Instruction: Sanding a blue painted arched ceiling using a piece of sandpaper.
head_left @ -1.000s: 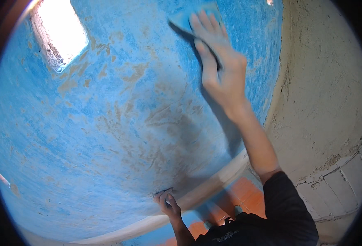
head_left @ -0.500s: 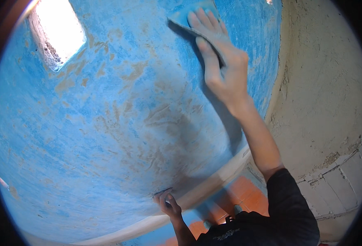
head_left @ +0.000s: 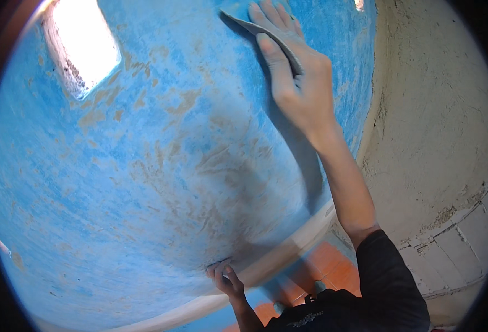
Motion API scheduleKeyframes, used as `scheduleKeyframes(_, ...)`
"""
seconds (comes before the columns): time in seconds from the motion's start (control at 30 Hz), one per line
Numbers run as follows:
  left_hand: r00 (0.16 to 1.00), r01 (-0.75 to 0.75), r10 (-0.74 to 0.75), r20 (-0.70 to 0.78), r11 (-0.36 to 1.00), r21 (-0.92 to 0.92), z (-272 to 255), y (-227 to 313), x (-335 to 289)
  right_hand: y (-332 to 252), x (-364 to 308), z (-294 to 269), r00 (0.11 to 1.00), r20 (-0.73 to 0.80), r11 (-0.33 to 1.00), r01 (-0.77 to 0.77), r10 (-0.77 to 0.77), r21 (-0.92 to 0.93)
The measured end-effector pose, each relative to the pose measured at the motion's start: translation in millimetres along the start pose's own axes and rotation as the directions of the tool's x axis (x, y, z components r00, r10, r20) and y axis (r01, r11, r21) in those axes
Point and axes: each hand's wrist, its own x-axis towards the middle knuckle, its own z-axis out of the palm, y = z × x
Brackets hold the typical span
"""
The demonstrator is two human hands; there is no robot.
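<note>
My right hand (head_left: pixel 304 77) is raised high against the blue wall (head_left: pixel 166 182). It grips a bent sheet of sandpaper (head_left: pixel 263 34), thumb on the near side and fingers spread over the sheet, pressing it to the wall. Part of the sheet is cut off by the upper edge of the picture. Low down, my left hand (head_left: pixel 227 279) is at the wall with its fingers curled. A thin dark edge shows at its fingertips; what it belongs to cannot be made out. The wall's paint is worn, with brown and grey patches across its middle.
A bright window opening (head_left: pixel 83 47) pierces the wall at upper left. Along the wall's foot runs a pale ledge (head_left: pixel 277 254), with orange floor tiles (head_left: pixel 335 263) beyond it. Bare grey-brown plaster (head_left: pixel 432 110) and pale blocks (head_left: pixel 448 254) lie to the right.
My right hand and the sandpaper have slid slightly upward along the wall. My left hand has stayed almost in place.
</note>
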Motion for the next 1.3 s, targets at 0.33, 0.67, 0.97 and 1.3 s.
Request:
scheduleKeyframes(0.33, 0.999, -0.027, 0.027, 0.027, 0.999, 0.023, -5.8, 0.5, 6.8, -23.6, -125.0, -16.0, 0.964, 0.099, 0.967, -0.238, 0.247, -0.090)
scheduleKeyframes(0.67, 1.000, 0.001, -0.001, -0.020, 1.000, -0.003, -3.6, -5.3, 0.6, -4.9, -43.8, 3.3, 0.997, -0.051, 0.997, -0.068, 0.066, -0.026)
scheduleKeyframes(0.97, 1.000, -0.007, 0.006, 0.026, 0.999, 0.037, -6.3, 0.0, 5.8, -18.2, -154.3, -14.6, 0.978, 0.077, 0.977, -0.188, 0.196, -0.102)
scheduleKeyframes(1.3, 1.000, -0.025, 0.025, 0.019, 0.999, 0.046, -10.0, -6.8, 3.6, -32.2, -185.8, 0.6, 0.963, 0.044, 0.962, -0.262, 0.266, -0.083)
